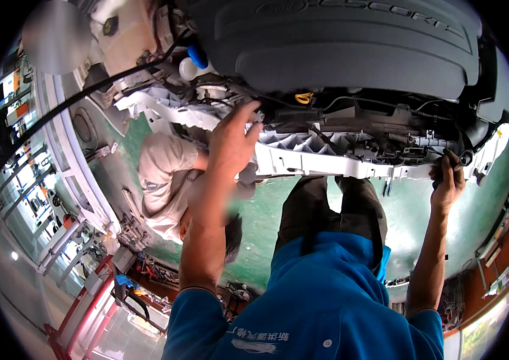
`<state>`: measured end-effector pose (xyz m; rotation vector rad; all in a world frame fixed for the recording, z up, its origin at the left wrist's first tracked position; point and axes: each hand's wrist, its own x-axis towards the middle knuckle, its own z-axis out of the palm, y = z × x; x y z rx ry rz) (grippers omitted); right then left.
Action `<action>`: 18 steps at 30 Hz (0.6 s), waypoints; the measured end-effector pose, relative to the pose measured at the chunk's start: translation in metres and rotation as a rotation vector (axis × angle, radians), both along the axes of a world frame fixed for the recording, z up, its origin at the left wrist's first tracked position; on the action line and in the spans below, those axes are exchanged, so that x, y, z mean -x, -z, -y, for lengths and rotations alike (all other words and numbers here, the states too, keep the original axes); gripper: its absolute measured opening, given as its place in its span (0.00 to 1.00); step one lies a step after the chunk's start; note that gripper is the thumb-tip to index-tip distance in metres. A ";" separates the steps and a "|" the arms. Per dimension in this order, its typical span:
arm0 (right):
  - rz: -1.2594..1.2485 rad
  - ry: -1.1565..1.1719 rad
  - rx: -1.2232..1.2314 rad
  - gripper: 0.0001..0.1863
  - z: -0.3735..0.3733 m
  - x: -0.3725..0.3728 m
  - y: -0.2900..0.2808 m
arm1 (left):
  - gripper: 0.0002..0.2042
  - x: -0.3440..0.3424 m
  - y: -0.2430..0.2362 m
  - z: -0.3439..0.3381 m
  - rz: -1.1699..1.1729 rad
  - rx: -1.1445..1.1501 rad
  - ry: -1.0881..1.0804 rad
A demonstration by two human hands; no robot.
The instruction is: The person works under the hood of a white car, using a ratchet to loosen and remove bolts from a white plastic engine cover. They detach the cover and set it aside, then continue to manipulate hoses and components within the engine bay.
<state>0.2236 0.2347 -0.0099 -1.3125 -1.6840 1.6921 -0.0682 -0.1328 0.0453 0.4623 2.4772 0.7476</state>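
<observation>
A white front crossmember [308, 163] runs across the open engine bay of a car. My left hand [234, 141] is at its left part, fingers bent and a little apart, tips by the dark gap behind the beam. I see nothing held in it. At the beam's right end my right hand [448, 183] has its fingers closed around something dark, mostly hidden by them. A round dark ring [466, 158] shows just beside those fingertips. Between the hands, the hood latch mechanism [392, 144] with a coil spring sits on the beam.
A grey engine cover [356, 48] fills the far side, with a yellow dipstick loop [304, 98] before it. A blue cap [197, 56] stands at the left. Another person [167, 180] crouches below my left arm. A red-framed cart [83, 306] stands lower left.
</observation>
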 end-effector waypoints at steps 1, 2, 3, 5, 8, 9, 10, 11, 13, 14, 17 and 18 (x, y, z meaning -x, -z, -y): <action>-0.005 -0.005 -0.010 0.11 0.000 0.001 -0.001 | 0.17 0.005 0.008 -0.003 0.020 -0.013 0.091; 0.004 0.008 -0.004 0.11 -0.001 0.000 -0.001 | 0.16 0.007 0.016 -0.008 0.016 -0.013 0.148; 0.013 0.021 0.003 0.11 -0.004 -0.002 0.001 | 0.16 0.012 0.022 -0.014 -0.012 0.010 0.213; -0.004 0.039 0.030 0.10 -0.003 -0.002 -0.001 | 0.15 0.017 0.034 -0.024 -0.018 0.064 0.306; 0.025 0.075 0.022 0.10 -0.003 -0.002 -0.001 | 0.14 0.022 0.055 -0.038 -0.029 0.156 0.402; 0.031 0.080 0.022 0.10 -0.004 -0.004 0.000 | 0.14 0.020 0.066 -0.039 -0.062 0.193 0.447; 0.035 0.083 0.018 0.10 -0.004 -0.004 0.000 | 0.14 0.020 0.073 -0.041 -0.099 0.231 0.492; 0.039 0.085 0.013 0.10 -0.003 -0.004 0.000 | 0.14 0.021 0.079 -0.043 -0.030 0.268 0.514; 0.031 0.080 0.009 0.10 -0.001 -0.003 0.000 | 0.14 0.021 0.086 -0.048 0.019 0.292 0.494; 0.019 0.074 0.009 0.10 -0.001 -0.002 -0.001 | 0.14 0.021 0.088 -0.051 0.044 0.304 0.484; 0.011 0.053 0.020 0.11 0.000 -0.001 -0.003 | 0.13 0.019 0.077 -0.059 0.068 0.366 0.424; 0.013 0.044 0.027 0.11 0.001 0.000 -0.004 | 0.13 0.019 0.078 -0.060 0.061 0.377 0.418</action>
